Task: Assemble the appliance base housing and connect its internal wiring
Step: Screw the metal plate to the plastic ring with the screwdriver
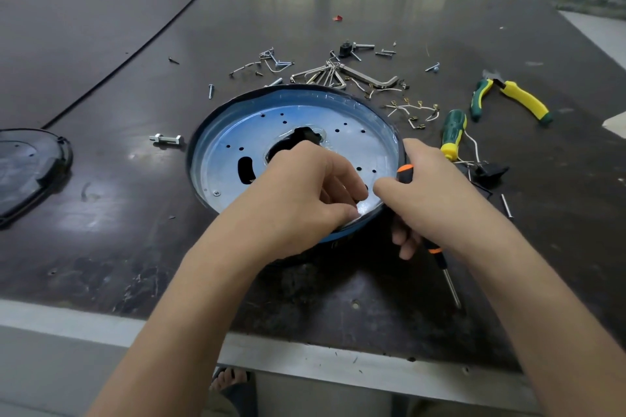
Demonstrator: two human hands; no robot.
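Note:
The round base housing (288, 118), a metal plate with holes inside a dark rim, lies in the middle of the table. My left hand (305, 193) rests over its near edge, fingers curled and pinching something small that I cannot make out. My right hand (437, 200) grips a black and orange screwdriver (440, 257) at the housing's right rim, its shaft pointing down towards me. A black plug part with white wires (487, 171) lies just right of that hand.
Loose screws, hex keys (325, 74) and wire terminals (416, 112) lie behind the housing. A green and yellow screwdriver (452, 132) and pliers (515, 96) lie to the right. A black cover (27, 169) sits at the left edge, a bolt (166, 139) beside the housing.

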